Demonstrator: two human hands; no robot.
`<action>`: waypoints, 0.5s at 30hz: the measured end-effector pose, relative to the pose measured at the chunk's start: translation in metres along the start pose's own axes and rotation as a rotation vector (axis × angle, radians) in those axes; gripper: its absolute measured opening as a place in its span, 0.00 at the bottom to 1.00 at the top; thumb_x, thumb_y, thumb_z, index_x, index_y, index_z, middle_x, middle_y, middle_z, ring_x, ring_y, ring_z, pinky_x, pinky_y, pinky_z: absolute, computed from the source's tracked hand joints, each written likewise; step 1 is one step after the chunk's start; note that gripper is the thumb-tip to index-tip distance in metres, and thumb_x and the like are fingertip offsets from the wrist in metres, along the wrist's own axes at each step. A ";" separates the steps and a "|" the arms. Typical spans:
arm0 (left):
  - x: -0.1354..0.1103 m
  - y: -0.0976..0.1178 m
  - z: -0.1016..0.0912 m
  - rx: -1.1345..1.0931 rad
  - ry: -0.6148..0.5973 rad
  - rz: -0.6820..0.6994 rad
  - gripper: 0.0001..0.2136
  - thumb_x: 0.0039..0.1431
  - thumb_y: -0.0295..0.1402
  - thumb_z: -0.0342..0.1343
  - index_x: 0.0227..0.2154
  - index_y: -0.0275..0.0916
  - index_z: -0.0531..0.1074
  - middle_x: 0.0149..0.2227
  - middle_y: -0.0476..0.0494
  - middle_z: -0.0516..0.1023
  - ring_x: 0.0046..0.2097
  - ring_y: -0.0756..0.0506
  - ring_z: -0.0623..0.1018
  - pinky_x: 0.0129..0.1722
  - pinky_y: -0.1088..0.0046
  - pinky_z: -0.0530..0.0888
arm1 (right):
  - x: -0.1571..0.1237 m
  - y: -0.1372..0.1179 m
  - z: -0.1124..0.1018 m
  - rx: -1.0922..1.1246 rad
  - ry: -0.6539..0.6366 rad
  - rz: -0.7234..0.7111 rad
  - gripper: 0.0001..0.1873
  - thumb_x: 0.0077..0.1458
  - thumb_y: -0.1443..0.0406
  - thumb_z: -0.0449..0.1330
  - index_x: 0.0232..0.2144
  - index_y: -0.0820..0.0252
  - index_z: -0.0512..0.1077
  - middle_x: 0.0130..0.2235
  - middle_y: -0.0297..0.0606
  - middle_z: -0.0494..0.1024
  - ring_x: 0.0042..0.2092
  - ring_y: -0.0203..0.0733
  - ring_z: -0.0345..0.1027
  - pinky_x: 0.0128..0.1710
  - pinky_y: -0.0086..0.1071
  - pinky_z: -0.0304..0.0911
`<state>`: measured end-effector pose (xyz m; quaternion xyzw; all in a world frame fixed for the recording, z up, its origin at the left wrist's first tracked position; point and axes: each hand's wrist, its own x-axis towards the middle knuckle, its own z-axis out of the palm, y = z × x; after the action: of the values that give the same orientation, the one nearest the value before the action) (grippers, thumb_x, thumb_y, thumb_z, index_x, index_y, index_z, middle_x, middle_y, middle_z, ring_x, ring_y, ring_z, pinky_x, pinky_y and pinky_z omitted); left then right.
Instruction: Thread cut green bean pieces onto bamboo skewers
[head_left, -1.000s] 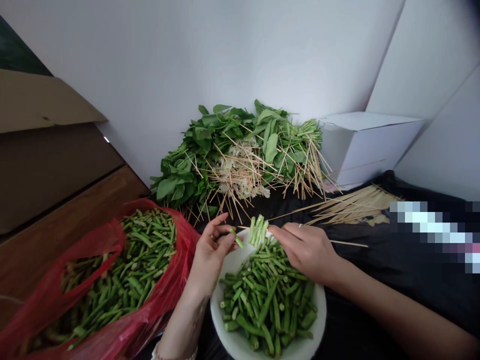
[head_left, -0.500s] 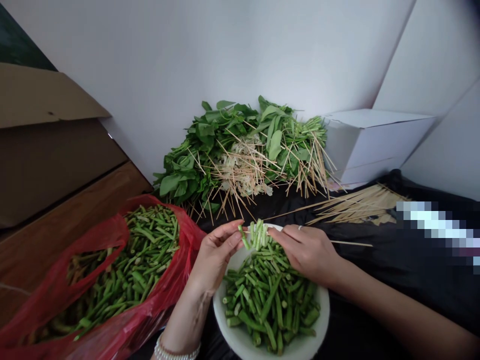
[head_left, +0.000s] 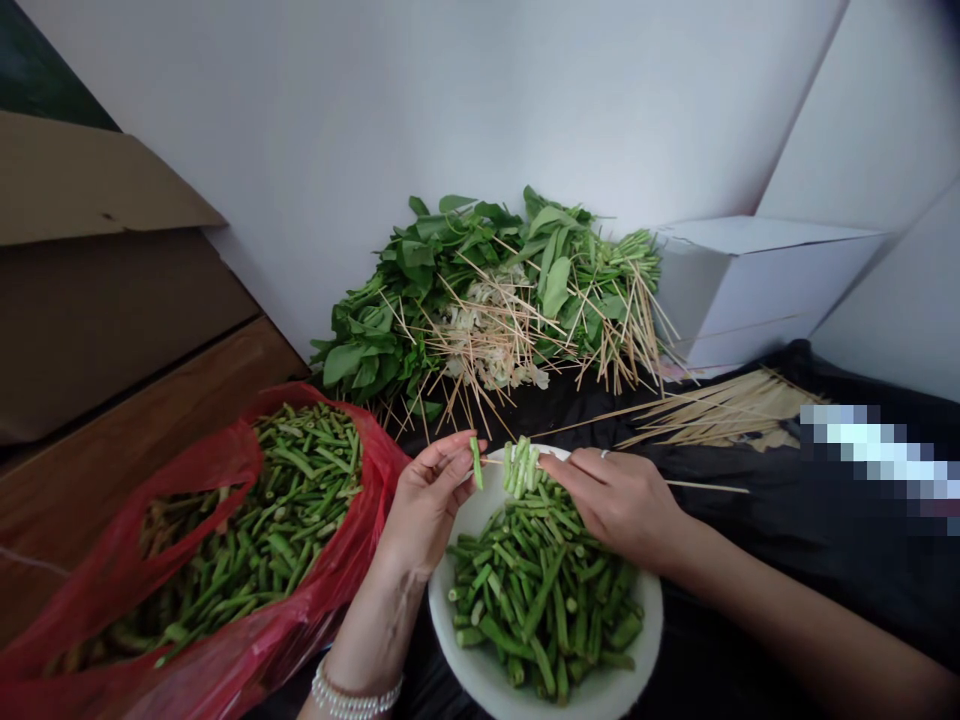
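The left grip (head_left: 424,505) pinches a green stem piece (head_left: 477,464) between thumb and fingers, at the left end of a wooden skewer (head_left: 709,487); whether it is pierced cannot be told. The right grip (head_left: 626,500) pinches the skewer just right of several threaded pieces (head_left: 520,468), above the far part of a white bowl (head_left: 469,515) of cut stems (head_left: 544,600). Left: red bag (head_left: 382,465) of similar pieces. Far: leafy greens (head_left: 360,340).

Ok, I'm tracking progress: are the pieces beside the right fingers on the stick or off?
On: the stick pokes out to the left of the pieces, which sit side by side along it.
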<state>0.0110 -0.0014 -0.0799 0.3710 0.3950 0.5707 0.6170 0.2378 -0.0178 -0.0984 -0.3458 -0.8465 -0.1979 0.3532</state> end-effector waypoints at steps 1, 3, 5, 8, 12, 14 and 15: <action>0.000 -0.001 0.000 0.006 0.007 0.003 0.14 0.46 0.30 0.70 0.38 0.37 0.80 0.36 0.42 0.84 0.35 0.50 0.80 0.36 0.78 0.76 | 0.000 0.000 0.000 -0.001 -0.004 0.000 0.16 0.61 0.74 0.48 0.45 0.67 0.73 0.30 0.36 0.74 0.29 0.36 0.66 0.30 0.31 0.60; 0.000 -0.002 0.002 0.022 0.019 0.016 0.14 0.45 0.31 0.70 0.38 0.37 0.81 0.35 0.42 0.84 0.36 0.50 0.80 0.37 0.78 0.76 | 0.000 0.000 0.000 -0.002 -0.009 0.005 0.16 0.61 0.74 0.48 0.45 0.67 0.73 0.30 0.37 0.75 0.29 0.36 0.67 0.30 0.31 0.61; 0.000 -0.002 0.004 0.038 0.022 0.029 0.14 0.45 0.31 0.70 0.38 0.37 0.81 0.35 0.41 0.84 0.37 0.49 0.81 0.40 0.77 0.76 | 0.000 -0.001 0.000 -0.006 -0.012 0.018 0.16 0.61 0.73 0.48 0.45 0.67 0.73 0.30 0.36 0.74 0.29 0.37 0.67 0.30 0.31 0.61; -0.002 -0.001 0.007 0.057 -0.012 0.012 0.17 0.45 0.29 0.70 0.41 0.37 0.80 0.39 0.40 0.84 0.40 0.48 0.81 0.43 0.76 0.76 | 0.000 -0.002 -0.001 -0.023 -0.020 0.036 0.17 0.60 0.73 0.48 0.44 0.66 0.74 0.29 0.35 0.74 0.28 0.37 0.66 0.28 0.32 0.60; -0.004 0.002 0.007 0.035 -0.028 -0.044 0.20 0.43 0.26 0.71 0.43 0.38 0.80 0.42 0.40 0.84 0.39 0.48 0.82 0.40 0.76 0.77 | 0.000 -0.002 -0.002 -0.015 -0.018 0.035 0.17 0.60 0.73 0.48 0.45 0.67 0.74 0.29 0.36 0.73 0.28 0.37 0.66 0.28 0.32 0.60; -0.003 0.004 0.007 -0.009 -0.004 -0.043 0.19 0.42 0.25 0.71 0.41 0.37 0.80 0.42 0.41 0.83 0.38 0.49 0.82 0.40 0.77 0.77 | 0.000 -0.001 -0.003 -0.002 -0.020 0.044 0.17 0.60 0.73 0.48 0.45 0.67 0.74 0.29 0.36 0.73 0.28 0.36 0.65 0.28 0.32 0.61; -0.003 0.005 0.007 -0.033 0.010 -0.040 0.17 0.42 0.24 0.71 0.39 0.37 0.80 0.42 0.41 0.83 0.38 0.49 0.82 0.40 0.78 0.78 | 0.000 0.000 -0.004 0.000 -0.022 0.051 0.17 0.60 0.74 0.48 0.45 0.67 0.74 0.28 0.36 0.73 0.28 0.36 0.65 0.29 0.32 0.61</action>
<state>0.0150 -0.0042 -0.0729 0.3497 0.3960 0.5667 0.6322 0.2392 -0.0199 -0.0956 -0.3693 -0.8412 -0.1852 0.3488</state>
